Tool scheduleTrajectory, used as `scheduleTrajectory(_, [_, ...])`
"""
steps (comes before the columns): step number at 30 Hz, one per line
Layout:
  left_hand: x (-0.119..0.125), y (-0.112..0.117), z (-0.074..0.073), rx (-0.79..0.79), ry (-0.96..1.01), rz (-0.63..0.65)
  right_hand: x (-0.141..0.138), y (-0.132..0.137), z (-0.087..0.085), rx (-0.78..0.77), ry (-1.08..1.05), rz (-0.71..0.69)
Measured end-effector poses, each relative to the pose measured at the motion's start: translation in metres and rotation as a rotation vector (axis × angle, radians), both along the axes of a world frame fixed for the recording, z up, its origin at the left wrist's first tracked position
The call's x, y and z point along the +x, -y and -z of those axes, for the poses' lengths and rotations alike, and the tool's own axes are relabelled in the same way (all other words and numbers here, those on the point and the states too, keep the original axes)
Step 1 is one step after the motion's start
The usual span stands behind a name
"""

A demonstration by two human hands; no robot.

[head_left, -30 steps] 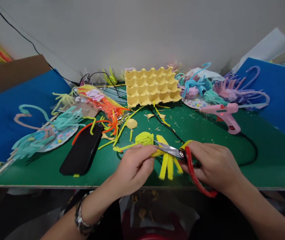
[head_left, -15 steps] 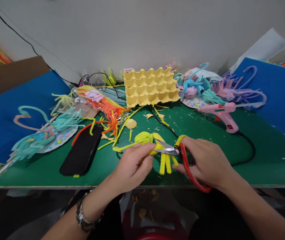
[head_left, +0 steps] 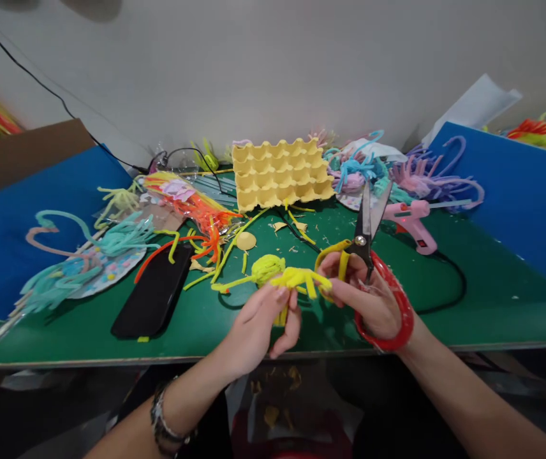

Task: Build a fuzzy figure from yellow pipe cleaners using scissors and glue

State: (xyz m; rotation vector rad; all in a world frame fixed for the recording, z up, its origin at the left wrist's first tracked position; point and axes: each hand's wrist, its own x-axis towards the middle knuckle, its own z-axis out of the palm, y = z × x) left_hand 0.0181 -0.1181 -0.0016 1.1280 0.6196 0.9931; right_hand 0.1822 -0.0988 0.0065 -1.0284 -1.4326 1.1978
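My left hand [head_left: 263,322] pinches a bundle of yellow pipe cleaners [head_left: 296,278] at its middle, just above the table's front edge. Attached or right behind it is a rounded yellow-green pipe-cleaner body [head_left: 267,269]; I cannot tell if the two are joined. My right hand [head_left: 371,299] has its fingers through the handles of a pair of scissors [head_left: 365,237], one handle red and one yellow. Their blades point up and away, apart from each other. With thumb and fingertips, the same hand touches the loose ends of the yellow bundle.
A yellow egg tray [head_left: 282,175] leans at the back. On the right lies a pink glue gun [head_left: 414,224] with a black cord. A black phone [head_left: 153,293] lies at left. Pastel pipe-cleaner pieces sit beside blue boards [head_left: 516,210] on both sides. Scraps litter the green table [head_left: 483,287].
The scissors have swung from lying across the yellow bundle to pointing upward, and their blades left it. My right fingertips now touch the strands, which have turned sideways toward the right.
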Motion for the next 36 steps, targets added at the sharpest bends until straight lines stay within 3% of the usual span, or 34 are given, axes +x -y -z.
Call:
scheduleTrajectory(5, [0.004,0.004,-0.002,-0.237,0.243,0.152,-0.003,-0.002,-0.012,-0.108,0.041,-0.074])
scheduleTrajectory(9, [0.002,0.004,-0.006,-0.374,0.300,0.259,-0.011,-0.003,-0.008,-0.244,-0.078,-0.201])
scheduleTrajectory(13, [-0.001,-0.001,-0.007,-0.338,0.270,0.335,-0.019,-0.003,-0.004,-0.252,-0.150,-0.192])
scheduleTrajectory(15, [-0.003,-0.003,-0.007,-0.189,0.170,0.212,-0.022,-0.003,-0.007,-0.219,-0.138,-0.174])
scheduleTrajectory(19, [-0.008,-0.003,-0.014,0.142,-0.159,-0.194,-0.029,-0.001,-0.010,-0.223,-0.149,-0.250])
scheduleTrajectory(23, [-0.012,-0.002,-0.018,0.305,-0.305,-0.307,-0.032,0.004,-0.006,-0.259,-0.140,-0.346])
scheduleTrajectory(28, [-0.015,-0.009,-0.018,0.128,-0.275,-0.269,-0.032,0.007,-0.008,-0.224,-0.081,-0.425])
scheduleTrajectory(36, [-0.014,-0.010,-0.021,-0.132,-0.032,-0.271,-0.031,0.010,-0.008,-0.199,-0.102,-0.424])
